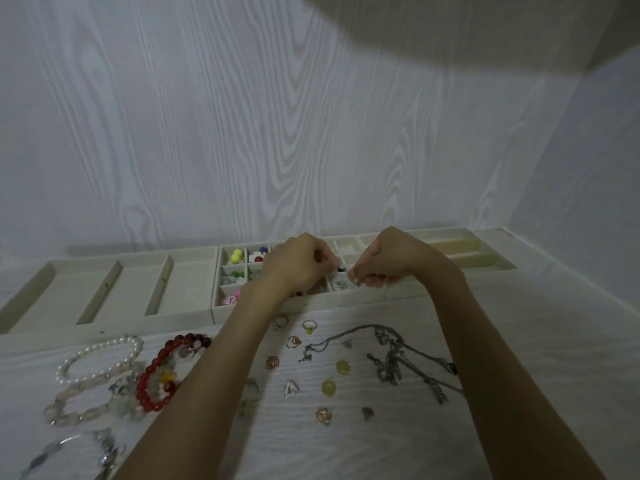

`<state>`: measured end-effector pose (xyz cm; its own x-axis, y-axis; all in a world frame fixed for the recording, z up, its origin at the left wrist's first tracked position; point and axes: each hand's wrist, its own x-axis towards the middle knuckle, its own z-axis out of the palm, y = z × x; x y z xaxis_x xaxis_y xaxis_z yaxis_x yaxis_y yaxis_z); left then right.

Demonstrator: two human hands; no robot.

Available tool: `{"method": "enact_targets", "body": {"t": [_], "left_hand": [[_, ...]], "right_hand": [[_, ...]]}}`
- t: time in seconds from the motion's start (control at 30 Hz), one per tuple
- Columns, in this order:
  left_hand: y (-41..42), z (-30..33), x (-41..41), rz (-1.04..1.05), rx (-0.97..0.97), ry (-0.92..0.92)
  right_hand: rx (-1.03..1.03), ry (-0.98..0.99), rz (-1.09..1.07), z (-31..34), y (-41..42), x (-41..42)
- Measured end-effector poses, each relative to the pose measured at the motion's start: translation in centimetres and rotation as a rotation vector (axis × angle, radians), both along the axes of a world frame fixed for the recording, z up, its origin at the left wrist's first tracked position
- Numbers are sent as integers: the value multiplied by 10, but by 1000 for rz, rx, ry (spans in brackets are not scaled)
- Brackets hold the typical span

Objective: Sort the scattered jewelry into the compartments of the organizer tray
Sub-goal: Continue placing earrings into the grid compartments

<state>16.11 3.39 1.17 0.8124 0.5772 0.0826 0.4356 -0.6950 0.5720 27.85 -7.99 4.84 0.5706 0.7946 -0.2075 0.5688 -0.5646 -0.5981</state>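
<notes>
Your fingers are curled in on both sides: the left hand (298, 263) and the right hand (388, 259) hang knuckles-up over the small-celled middle part of the organizer tray (311, 304), fingertips turned toward each other with a narrow gap between. In that gap sits a small dark piece (341, 269), too small to name; the left fingertips are at it, and the right fingertips seem pinched on something fine just beside it, though what each hand truly holds cannot be told. Whether a thread or chain runs from one hand to the other is not visible.

The piece lies directly between the two sets of fingertips, above the tray cells rather than over the table, and the left hand looks nearer to it. Beneath and just toward you from the right fingertips is a cell with a pale trinket (341, 284); to the left of the left hand, cells hold a yellow bead (237, 256) and a pink charm (230, 300). The drop, by the look of it, is straight down.

Nearer your body than the fingers, loose jewelry waits on the table: rings (309, 326), a red bead bracelet (162, 372), a pearl bracelet (100, 358), grey chains (391, 362).
</notes>
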Motion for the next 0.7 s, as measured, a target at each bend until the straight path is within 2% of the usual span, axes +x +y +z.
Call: {"method": "enact_targets", "body": {"t": [0.3, 0.47, 0.6, 0.7], "left_hand": [[-2, -6, 2, 41, 111, 45], [-6, -8, 3, 48, 135, 49], [-8, -5, 2, 42, 147, 69], [-3, 5, -4, -11, 135, 109]], "right_hand": [[-32, -131, 16, -12, 11, -5], [-46, -123, 43, -7, 6, 0], [-70, -110, 141, 2, -1, 4], [-87, -186, 249, 5, -4, 8]]}}
